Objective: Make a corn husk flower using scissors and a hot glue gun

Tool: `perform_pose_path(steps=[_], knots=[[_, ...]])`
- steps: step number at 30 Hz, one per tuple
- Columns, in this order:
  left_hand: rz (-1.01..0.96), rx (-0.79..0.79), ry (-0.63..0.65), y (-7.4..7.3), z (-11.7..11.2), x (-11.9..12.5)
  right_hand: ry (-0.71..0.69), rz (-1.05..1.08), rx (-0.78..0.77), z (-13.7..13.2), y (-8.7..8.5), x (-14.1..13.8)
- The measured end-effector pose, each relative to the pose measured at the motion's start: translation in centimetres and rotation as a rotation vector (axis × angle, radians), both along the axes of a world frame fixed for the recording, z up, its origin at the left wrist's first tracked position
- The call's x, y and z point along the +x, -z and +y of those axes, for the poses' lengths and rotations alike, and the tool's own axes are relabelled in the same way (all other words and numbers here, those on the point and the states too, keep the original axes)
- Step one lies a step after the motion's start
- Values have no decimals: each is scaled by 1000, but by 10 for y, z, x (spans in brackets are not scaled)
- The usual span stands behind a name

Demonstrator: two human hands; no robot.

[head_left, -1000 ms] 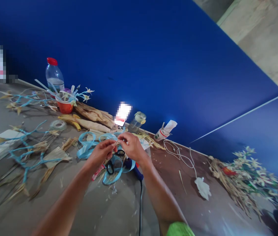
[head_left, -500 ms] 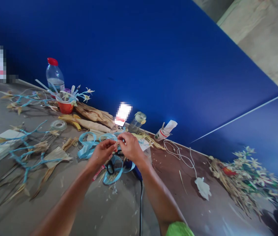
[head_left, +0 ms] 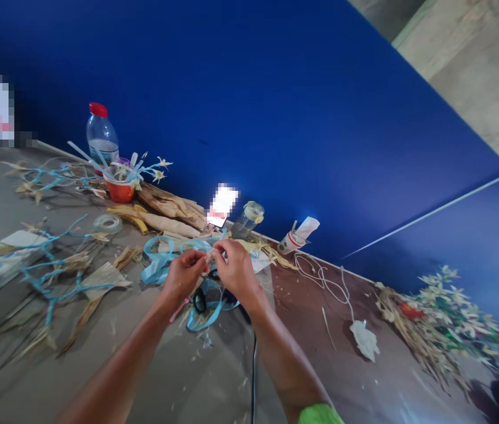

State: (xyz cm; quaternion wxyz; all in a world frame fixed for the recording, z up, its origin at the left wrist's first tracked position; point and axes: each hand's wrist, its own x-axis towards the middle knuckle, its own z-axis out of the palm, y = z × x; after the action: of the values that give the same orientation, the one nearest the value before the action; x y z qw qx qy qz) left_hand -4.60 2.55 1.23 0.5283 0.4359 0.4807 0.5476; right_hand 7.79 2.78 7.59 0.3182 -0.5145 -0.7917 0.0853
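Observation:
My left hand (head_left: 186, 272) and my right hand (head_left: 235, 268) meet at the middle of the table, fingertips pinched close together. Between them is a small pale piece (head_left: 210, 254), too small to name; both hands seem closed on it. Light blue ribbon (head_left: 157, 268) lies in loops beside and beneath my hands. Below them, the black handle of what look like scissors (head_left: 199, 300) shows among the ribbon. To the left lie branches wrapped in light blue (head_left: 50, 288) with dried, pale petals at their tips.
A red cup (head_left: 120, 191) of sticks stands before a red-capped bottle (head_left: 103, 141). Dried husks (head_left: 172, 206), a lit phone (head_left: 222, 206), a clear jar (head_left: 249, 218) and a white cup (head_left: 291, 241) line the blue partition (head_left: 249, 106). A white cable (head_left: 329, 285) and flower bunches (head_left: 452, 306) lie right.
The view has shifted very slightly. Both hands stay pinched together at nearly the same spot, with only a small movement of the fingers.

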Motion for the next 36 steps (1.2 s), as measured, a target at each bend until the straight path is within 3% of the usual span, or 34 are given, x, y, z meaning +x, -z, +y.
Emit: perform_pose_path(steps=[3,6,11,23,36], knots=[[-62,-42,-6,-4,-1,-2,87,189,-16,-5,4,4],[-183,-74,53,-8,-1,-5,138,420,-126,-3,12,6],[-326,-79,150,-5,-1,-6,93,691,-368,8,23,4],[-440,-158,246,-9,-3,-6,107,749,-439,13,20,-1],[-552,-218,252,-6,-1,-8,123,742,-435,10,25,10]])
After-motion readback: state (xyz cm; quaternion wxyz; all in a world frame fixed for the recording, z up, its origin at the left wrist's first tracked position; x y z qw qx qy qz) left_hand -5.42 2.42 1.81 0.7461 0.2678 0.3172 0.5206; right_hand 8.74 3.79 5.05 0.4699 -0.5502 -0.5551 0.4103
